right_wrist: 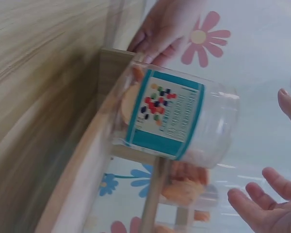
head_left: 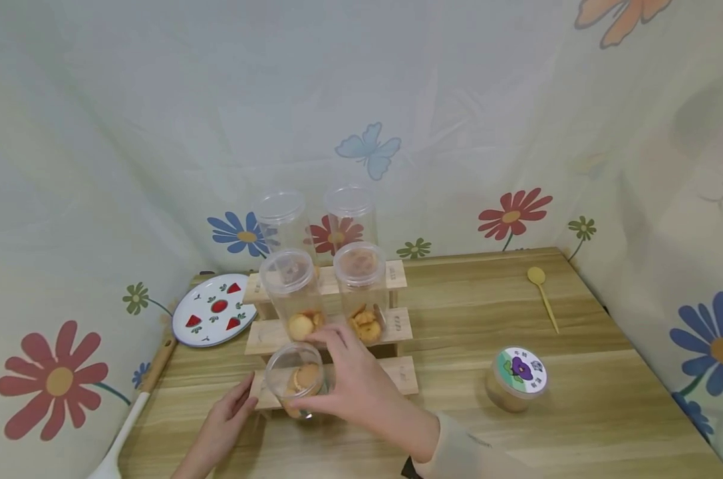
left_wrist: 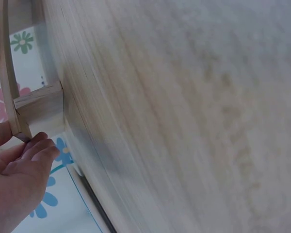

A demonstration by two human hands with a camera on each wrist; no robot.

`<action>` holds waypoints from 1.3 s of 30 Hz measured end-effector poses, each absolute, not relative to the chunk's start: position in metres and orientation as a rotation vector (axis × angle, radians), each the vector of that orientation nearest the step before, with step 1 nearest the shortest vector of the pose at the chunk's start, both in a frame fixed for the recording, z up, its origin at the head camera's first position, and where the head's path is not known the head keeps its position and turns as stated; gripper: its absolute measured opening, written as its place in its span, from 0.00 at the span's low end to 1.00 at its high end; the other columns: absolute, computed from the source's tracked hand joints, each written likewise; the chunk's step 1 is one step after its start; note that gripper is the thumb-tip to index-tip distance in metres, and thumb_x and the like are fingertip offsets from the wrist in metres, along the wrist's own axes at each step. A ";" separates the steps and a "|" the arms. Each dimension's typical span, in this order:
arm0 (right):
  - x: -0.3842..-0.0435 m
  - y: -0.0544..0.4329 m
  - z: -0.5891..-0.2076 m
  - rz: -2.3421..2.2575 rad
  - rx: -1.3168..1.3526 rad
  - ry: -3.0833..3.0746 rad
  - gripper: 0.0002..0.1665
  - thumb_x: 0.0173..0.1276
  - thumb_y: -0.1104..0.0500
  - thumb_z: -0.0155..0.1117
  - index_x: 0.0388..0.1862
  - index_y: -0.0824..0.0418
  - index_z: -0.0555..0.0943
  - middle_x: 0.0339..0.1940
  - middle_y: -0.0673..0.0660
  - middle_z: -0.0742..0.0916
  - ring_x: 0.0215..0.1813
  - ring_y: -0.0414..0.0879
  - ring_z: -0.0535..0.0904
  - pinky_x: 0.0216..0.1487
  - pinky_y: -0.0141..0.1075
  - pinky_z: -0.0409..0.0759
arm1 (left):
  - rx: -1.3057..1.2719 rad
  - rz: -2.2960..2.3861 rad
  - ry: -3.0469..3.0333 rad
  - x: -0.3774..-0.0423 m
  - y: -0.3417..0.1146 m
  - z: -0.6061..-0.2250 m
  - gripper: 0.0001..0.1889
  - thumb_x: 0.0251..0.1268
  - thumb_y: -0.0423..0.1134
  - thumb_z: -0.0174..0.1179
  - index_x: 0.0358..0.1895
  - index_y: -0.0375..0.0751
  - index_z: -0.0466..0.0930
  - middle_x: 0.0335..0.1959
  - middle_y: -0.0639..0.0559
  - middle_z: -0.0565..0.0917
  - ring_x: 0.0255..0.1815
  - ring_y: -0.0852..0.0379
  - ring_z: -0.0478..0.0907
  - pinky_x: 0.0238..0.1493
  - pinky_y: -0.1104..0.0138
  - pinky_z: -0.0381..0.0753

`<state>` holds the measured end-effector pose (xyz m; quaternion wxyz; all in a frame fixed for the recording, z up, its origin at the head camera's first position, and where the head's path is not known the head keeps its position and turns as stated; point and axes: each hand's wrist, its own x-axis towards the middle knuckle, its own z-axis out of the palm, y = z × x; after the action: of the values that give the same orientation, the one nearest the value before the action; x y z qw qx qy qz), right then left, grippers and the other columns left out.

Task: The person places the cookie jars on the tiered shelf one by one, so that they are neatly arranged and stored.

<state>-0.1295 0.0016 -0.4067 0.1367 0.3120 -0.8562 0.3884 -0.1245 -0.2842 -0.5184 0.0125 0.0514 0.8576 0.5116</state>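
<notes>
A three-step wooden rack (head_left: 404,378) stands on the table. On its lowest step sits a clear jar (right_wrist: 167,114) with a teal label and round cookies inside. My right hand (head_left: 358,382) reaches around this jar, thumb at the near side and fingers beyond it. From the right wrist, the right hand (right_wrist: 274,204) shows its fingers spread, apart from the jar. My left hand (head_left: 222,418) is at the rack's left end. Seen from its own wrist, the left hand (left_wrist: 22,167) pinches the end of the lowest plank between thumb and fingers.
Two lidded cookie jars, left jar (head_left: 289,286) and right jar (head_left: 361,279), stand on the middle step, with two taller-looking jars behind. A patterned plate (head_left: 208,303) and a long white-and-wood utensil (head_left: 135,406) lie left. At right are a labelled tub (head_left: 507,396) and yellow spoon (head_left: 543,299).
</notes>
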 end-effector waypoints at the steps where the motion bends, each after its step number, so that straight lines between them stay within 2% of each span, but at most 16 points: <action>1: -0.128 0.005 -0.405 1.137 0.912 -2.465 0.46 0.46 0.31 0.74 0.61 0.48 0.70 0.56 0.43 0.71 0.57 0.40 0.72 0.56 0.33 0.77 | 0.160 1.586 2.674 -0.125 -0.284 -0.518 0.26 0.74 0.34 0.52 0.68 0.22 0.60 0.68 0.30 0.63 0.65 0.42 0.64 0.57 0.79 0.67; 6: -0.116 0.024 -0.397 1.176 0.926 -2.420 0.38 0.50 0.36 0.75 0.58 0.46 0.72 0.54 0.40 0.74 0.57 0.37 0.73 0.54 0.33 0.77 | 0.142 1.550 2.672 -0.124 -0.285 -0.516 0.27 0.75 0.36 0.51 0.68 0.22 0.59 0.69 0.30 0.62 0.66 0.42 0.64 0.59 0.74 0.68; 8: -0.111 0.031 -0.395 1.187 0.916 -2.398 0.37 0.51 0.38 0.74 0.57 0.47 0.73 0.54 0.40 0.75 0.53 0.36 0.74 0.52 0.32 0.78 | 0.137 1.548 2.669 -0.124 -0.285 -0.516 0.26 0.75 0.36 0.51 0.68 0.23 0.59 0.69 0.30 0.62 0.66 0.42 0.64 0.59 0.72 0.68; 10: -0.107 0.038 -0.394 1.201 0.889 -2.387 0.35 0.52 0.39 0.75 0.57 0.47 0.74 0.54 0.39 0.75 0.52 0.36 0.74 0.50 0.34 0.79 | 0.135 1.549 2.667 -0.124 -0.285 -0.516 0.26 0.75 0.35 0.51 0.69 0.23 0.59 0.69 0.30 0.62 0.66 0.42 0.64 0.59 0.74 0.68; 15: -0.103 0.054 -0.396 1.252 0.815 -2.379 0.33 0.53 0.40 0.75 0.56 0.45 0.75 0.54 0.36 0.75 0.54 0.36 0.74 0.54 0.35 0.78 | 0.153 1.578 2.678 -0.123 -0.284 -0.518 0.25 0.74 0.33 0.52 0.68 0.22 0.60 0.68 0.30 0.63 0.65 0.41 0.65 0.57 0.78 0.67; 23: -0.106 0.087 -0.406 1.206 0.675 -2.407 0.33 0.52 0.43 0.77 0.55 0.49 0.76 0.53 0.38 0.76 0.54 0.35 0.74 0.54 0.35 0.79 | 0.174 1.614 2.669 -0.121 -0.283 -0.521 0.25 0.73 0.32 0.52 0.67 0.21 0.60 0.67 0.29 0.63 0.64 0.40 0.64 0.56 0.78 0.67; 30: -0.110 0.128 -0.413 1.063 0.459 -2.460 0.36 0.49 0.48 0.80 0.57 0.51 0.76 0.52 0.44 0.78 0.52 0.40 0.76 0.52 0.37 0.80 | 0.170 1.614 2.675 -0.121 -0.282 -0.519 0.25 0.74 0.33 0.52 0.67 0.22 0.60 0.68 0.30 0.64 0.64 0.41 0.65 0.57 0.77 0.68; 34: -0.110 0.148 -0.418 1.010 0.353 -2.496 0.36 0.50 0.47 0.79 0.58 0.52 0.76 0.53 0.48 0.79 0.51 0.44 0.76 0.51 0.42 0.80 | 0.139 1.579 2.671 -0.121 -0.281 -0.514 0.25 0.74 0.34 0.51 0.68 0.22 0.60 0.68 0.30 0.62 0.65 0.41 0.64 0.59 0.71 0.69; 39: -0.110 0.169 -0.428 0.962 0.257 -2.485 0.38 0.52 0.46 0.78 0.60 0.55 0.75 0.55 0.51 0.78 0.56 0.51 0.74 0.56 0.50 0.76 | 0.108 1.542 2.659 -0.122 -0.281 -0.510 0.26 0.75 0.34 0.50 0.69 0.22 0.58 0.69 0.30 0.61 0.66 0.41 0.63 0.62 0.63 0.68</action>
<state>-0.1101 0.1692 -0.4278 0.2300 0.0935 -0.9033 0.3498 -0.1221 -0.2810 -0.5100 0.0330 0.0350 0.8641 0.5011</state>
